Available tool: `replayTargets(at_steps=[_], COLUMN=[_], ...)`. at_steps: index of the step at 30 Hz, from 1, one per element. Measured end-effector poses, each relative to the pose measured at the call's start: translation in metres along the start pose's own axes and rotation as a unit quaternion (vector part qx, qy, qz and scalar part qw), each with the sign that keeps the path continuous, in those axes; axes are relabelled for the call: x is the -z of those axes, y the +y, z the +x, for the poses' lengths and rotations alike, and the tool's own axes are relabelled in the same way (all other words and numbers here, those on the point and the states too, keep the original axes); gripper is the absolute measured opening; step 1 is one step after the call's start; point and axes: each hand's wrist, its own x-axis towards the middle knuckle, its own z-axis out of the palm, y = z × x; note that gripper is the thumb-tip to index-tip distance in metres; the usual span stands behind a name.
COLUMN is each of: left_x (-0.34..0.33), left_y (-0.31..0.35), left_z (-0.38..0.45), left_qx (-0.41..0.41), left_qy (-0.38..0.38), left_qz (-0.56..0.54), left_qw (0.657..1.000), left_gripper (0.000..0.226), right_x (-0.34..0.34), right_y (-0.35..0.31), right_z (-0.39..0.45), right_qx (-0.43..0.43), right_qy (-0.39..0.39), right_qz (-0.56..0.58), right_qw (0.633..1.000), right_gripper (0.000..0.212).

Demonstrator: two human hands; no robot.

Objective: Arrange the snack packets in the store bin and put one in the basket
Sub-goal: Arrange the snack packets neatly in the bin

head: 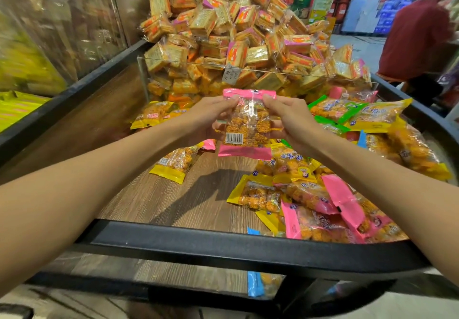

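I hold a pink-edged snack packet (247,125) upright over the store bin (223,244), its barcode side facing me. My left hand (208,117) grips its left edge and my right hand (290,117) grips its right edge. Below, several yellow, pink and green snack packets (310,194) lie loose on the bin's wooden floor, mostly heaped on the right. One yellow packet (173,162) lies alone left of centre. No basket is in view.
A clear divider (248,70) holds back a tall heap of cracker packs (223,25). The bin's black rim runs along the front and sides. A person in a red shirt (417,43) stands at the far right. A blue packet (258,284) sits under the rim.
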Motion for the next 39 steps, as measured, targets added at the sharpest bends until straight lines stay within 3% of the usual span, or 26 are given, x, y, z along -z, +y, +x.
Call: replayTargets(at_steps=[5,9,12,14,17,19,25,29,31,34,39], left_x=[0.001,0.002,0.003,0.008,0.016,0.017,0.019,0.027,0.038,0.06,0.097], left_y=[0.003,-0.001,-0.003,-0.003,-0.001,0.0,-0.004,-0.01,-0.015,-0.029,-0.067], left_z=[0.0,-0.002,-0.001,0.001,0.003,0.004,0.01,0.011,0.01,0.008,0.01], left_qx=[0.05,0.046,0.023,0.026,0.032,0.037,0.041,0.048,0.073,0.119,0.174], left_qy=[-0.05,-0.049,-0.038,-0.023,-0.013,0.006,0.029,0.057,0.077,0.114,0.157], left_qz=[0.007,0.146,0.151,0.138,0.098,0.097,0.053,0.084,0.093,0.109,0.185], left_qw=[0.997,0.987,0.988,0.99,0.995,0.995,0.997,0.994,0.99,0.98,0.954], left_gripper=[0.035,0.089,0.098,0.097,0.091,0.092,0.073,0.059,0.051,0.056,0.066], right_x=[0.001,0.003,0.003,0.001,0.0,0.0,0.001,0.006,0.011,0.023,0.038], right_y=[0.0,-0.001,-0.003,-0.004,0.001,0.004,0.005,0.003,0.003,0.005,0.001], right_z=[-0.001,0.001,0.003,0.003,0.005,0.005,0.005,0.003,0.001,0.0,0.001], right_qx=[0.005,-0.008,-0.039,-0.061,-0.074,-0.06,-0.041,-0.011,0.057,0.159,0.191], right_qy=[0.021,0.039,0.005,-0.054,-0.117,-0.115,-0.113,-0.113,-0.088,-0.064,-0.121], right_qz=[0.02,0.035,0.057,0.054,0.045,0.029,-0.016,-0.147,-0.28,-0.458,-0.629], right_qw=[1.0,0.999,0.998,0.995,0.989,0.991,0.993,0.983,0.954,0.872,0.744], right_gripper=[0.023,0.027,0.027,0.026,0.073,0.086,0.083,0.066,0.053,0.04,0.039])
